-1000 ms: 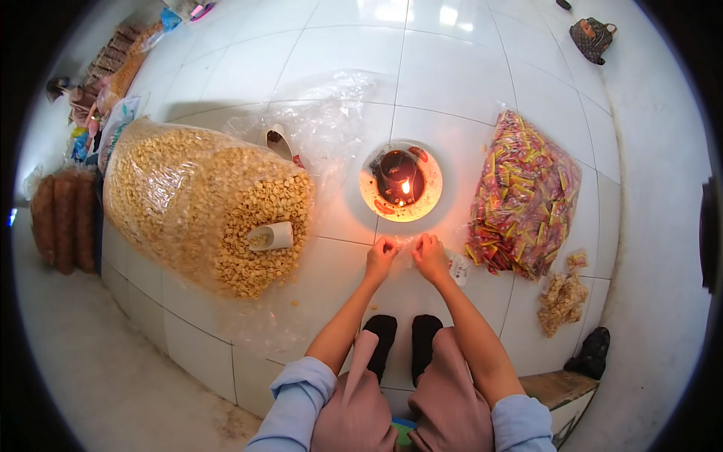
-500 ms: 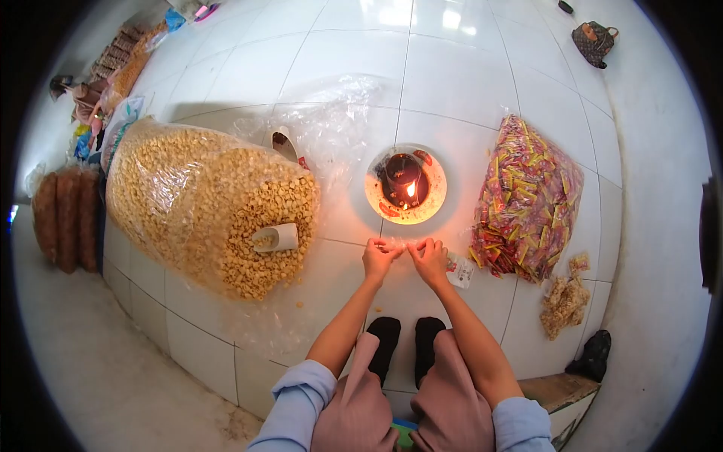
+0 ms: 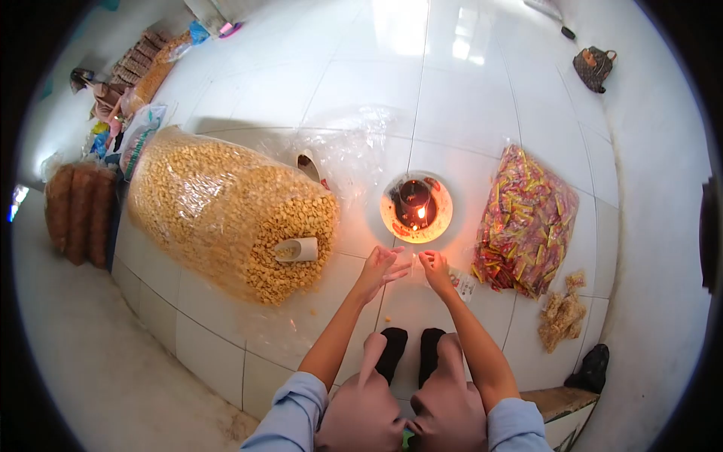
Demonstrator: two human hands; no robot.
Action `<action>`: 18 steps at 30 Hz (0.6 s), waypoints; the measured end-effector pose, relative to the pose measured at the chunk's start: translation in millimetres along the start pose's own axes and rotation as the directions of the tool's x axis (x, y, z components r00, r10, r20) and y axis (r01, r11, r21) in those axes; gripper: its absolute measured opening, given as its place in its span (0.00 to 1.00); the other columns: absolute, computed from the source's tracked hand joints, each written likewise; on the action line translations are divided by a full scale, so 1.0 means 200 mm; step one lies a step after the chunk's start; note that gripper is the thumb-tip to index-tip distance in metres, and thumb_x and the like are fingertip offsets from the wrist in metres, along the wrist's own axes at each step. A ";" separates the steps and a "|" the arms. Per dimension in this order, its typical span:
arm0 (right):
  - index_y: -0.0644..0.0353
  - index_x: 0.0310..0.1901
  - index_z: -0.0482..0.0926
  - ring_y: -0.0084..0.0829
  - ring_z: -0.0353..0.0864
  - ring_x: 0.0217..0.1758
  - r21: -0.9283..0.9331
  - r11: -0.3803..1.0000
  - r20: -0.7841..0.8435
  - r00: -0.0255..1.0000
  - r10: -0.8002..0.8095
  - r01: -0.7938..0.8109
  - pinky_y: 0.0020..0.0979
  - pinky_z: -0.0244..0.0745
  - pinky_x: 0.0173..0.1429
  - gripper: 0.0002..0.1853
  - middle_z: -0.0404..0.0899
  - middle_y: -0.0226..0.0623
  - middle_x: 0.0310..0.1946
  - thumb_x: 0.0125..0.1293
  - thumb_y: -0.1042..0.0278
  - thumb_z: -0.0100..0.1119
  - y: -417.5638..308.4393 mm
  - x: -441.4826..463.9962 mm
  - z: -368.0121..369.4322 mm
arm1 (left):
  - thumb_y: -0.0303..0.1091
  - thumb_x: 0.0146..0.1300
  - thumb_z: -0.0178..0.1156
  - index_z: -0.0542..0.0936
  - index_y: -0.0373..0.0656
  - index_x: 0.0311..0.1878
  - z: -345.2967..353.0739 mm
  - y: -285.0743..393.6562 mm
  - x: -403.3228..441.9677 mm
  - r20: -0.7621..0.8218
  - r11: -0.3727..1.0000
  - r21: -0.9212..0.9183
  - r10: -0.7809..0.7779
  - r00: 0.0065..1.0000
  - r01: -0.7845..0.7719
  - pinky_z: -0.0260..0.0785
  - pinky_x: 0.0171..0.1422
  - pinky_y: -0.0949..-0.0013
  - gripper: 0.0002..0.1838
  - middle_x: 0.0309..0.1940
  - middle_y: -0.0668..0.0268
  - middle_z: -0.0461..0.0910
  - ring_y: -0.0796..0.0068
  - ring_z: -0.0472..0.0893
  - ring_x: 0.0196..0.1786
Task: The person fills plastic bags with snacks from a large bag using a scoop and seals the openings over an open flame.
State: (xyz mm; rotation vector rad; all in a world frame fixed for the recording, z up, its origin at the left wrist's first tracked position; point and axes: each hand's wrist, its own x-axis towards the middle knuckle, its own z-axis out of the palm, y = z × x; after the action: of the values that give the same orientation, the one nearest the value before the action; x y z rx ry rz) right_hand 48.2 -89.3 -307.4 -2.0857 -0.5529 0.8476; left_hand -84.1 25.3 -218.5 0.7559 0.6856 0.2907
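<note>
My left hand (image 3: 378,274) is open, its fingers apart, just short of the flame. Beside it my right hand (image 3: 437,273) is closed in a pinch on what looks like a small clear plastic bag (image 3: 413,264), thin and hard to make out. Beyond both hands a small lamp (image 3: 416,197) with a lit flame (image 3: 422,212) stands in a round pale dish (image 3: 443,222). A white printed plastic packet (image 3: 462,285) lies on the floor by my right hand, partly hidden by it.
To the left lies a large clear sack of yellow ring-shaped snacks (image 3: 218,203) with a white scoop (image 3: 297,249) in its mouth. A bag of red and yellow sachets (image 3: 527,222) is on the right. Near it lie small filled packets (image 3: 562,320) and a black bag (image 3: 591,368).
Both hands have drawn back from the flame. My left hand has loosened from its pinch and spread its fingers, while my right hand stays pinched. The whole view has shifted slightly.
</note>
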 end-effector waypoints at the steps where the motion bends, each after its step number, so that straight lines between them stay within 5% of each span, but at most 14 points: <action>1: 0.57 0.48 0.70 0.34 0.70 0.48 0.336 0.941 0.131 0.991 -0.013 -0.032 0.32 0.65 0.50 0.25 0.69 0.43 0.48 0.60 0.44 0.51 -0.06 -0.02 -0.03 | 0.36 0.64 0.49 0.63 0.46 0.36 0.03 0.06 -0.05 0.084 1.000 -0.020 0.013 0.996 -0.012 0.69 0.56 0.59 0.07 0.55 0.54 0.65 0.51 0.73 0.52; 2: 0.57 0.48 0.70 0.34 0.70 0.48 0.336 0.942 0.120 0.992 -0.032 -0.010 0.32 0.65 0.50 0.25 0.69 0.43 0.48 0.60 0.44 0.51 -0.12 -0.04 -0.07 | 0.36 0.65 0.48 0.63 0.47 0.37 0.05 0.12 -0.09 0.169 0.999 -0.039 0.028 0.985 -0.022 0.69 0.57 0.58 0.06 0.59 0.53 0.62 0.49 0.72 0.54; 4: 0.58 0.53 0.68 0.25 0.73 0.44 0.705 0.664 0.342 0.940 -0.009 -0.250 0.27 0.67 0.47 0.24 0.72 0.38 0.46 0.63 0.48 0.49 -0.40 -0.20 -0.24 | 0.36 0.66 0.47 0.62 0.47 0.37 0.11 0.21 -0.16 0.196 0.996 -0.052 0.078 0.978 -0.069 0.69 0.57 0.57 0.06 0.59 0.52 0.62 0.48 0.72 0.54; 8: 0.58 0.53 0.67 0.25 0.73 0.42 0.790 0.573 0.346 0.930 -0.126 -0.216 0.25 0.67 0.46 0.21 0.75 0.34 0.41 0.61 0.58 0.54 -0.70 -0.32 -0.44 | 0.35 0.66 0.45 0.62 0.46 0.37 0.28 0.42 -0.33 0.225 0.979 -0.091 0.197 0.954 -0.181 0.68 0.58 0.58 0.05 0.58 0.50 0.64 0.49 0.72 0.53; 10: 0.59 0.51 0.68 0.24 0.74 0.41 0.774 0.633 0.227 0.928 -0.294 0.011 0.24 0.67 0.44 0.20 0.75 0.33 0.38 0.57 0.68 0.58 -0.82 -0.33 -0.53 | 0.33 0.67 0.44 0.62 0.46 0.37 0.33 0.50 -0.37 0.202 0.959 -0.108 0.280 0.938 -0.263 0.69 0.57 0.59 0.04 0.57 0.50 0.65 0.49 0.73 0.53; 15: 0.61 0.39 0.71 0.21 0.74 0.34 0.565 0.718 -0.135 0.904 -0.405 0.406 0.22 0.68 0.39 0.13 0.77 0.33 0.31 0.51 0.76 0.62 -1.25 -0.46 -0.76 | 0.30 0.65 0.47 0.61 0.43 0.41 0.49 0.70 -0.44 0.198 0.900 -0.060 0.435 0.879 -0.432 0.70 0.53 0.65 0.06 0.54 0.49 0.67 0.55 0.74 0.51; 17: 0.62 0.33 0.73 0.21 0.75 0.29 0.271 0.751 -0.307 0.793 -0.526 0.602 0.22 0.68 0.36 0.10 0.77 0.31 0.24 0.49 0.76 0.63 -1.36 -0.47 -0.83 | 0.31 0.60 0.55 0.60 0.40 0.48 0.59 0.77 -0.44 0.014 0.500 0.417 0.831 0.556 -0.759 0.66 0.55 0.65 0.17 0.52 0.51 0.68 0.58 0.72 0.51; 18: 0.63 0.29 0.73 0.21 0.76 0.28 0.285 0.687 -0.341 0.741 -0.579 0.668 0.21 0.68 0.33 0.08 0.78 0.32 0.23 0.48 0.76 0.64 -1.41 -0.49 -0.83 | 0.32 0.53 0.63 0.61 0.38 0.53 0.65 0.84 -0.48 0.103 0.111 0.705 0.961 0.256 -0.700 0.60 0.59 0.64 0.27 0.51 0.52 0.68 0.60 0.70 0.51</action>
State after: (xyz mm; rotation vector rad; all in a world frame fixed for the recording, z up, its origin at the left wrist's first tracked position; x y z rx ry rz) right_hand 77.1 -72.3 32.1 -1.4326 -0.8339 0.2692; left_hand -70.0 28.5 13.1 1.8285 0.6251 1.4460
